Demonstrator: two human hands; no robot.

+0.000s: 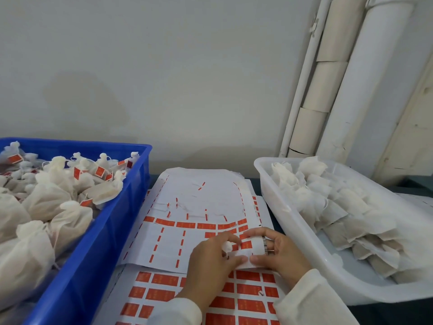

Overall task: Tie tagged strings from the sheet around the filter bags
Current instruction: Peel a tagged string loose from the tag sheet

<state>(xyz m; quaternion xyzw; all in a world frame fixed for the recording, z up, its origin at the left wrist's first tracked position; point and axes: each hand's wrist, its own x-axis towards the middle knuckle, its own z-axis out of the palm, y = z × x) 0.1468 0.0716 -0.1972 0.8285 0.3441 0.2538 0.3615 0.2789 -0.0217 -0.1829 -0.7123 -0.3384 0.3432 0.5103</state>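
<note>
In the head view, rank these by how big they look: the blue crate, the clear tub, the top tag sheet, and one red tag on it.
1 and 2. Blue crate and clear tub: look alike, both cut off by the frame, so unranked.
3. Top tag sheet.
4. Red tag, smallest by far.

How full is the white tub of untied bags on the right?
Partly full. The white tub holds flat untied filter bags stacked along its far side, while its near wall and corner show bare.
</note>
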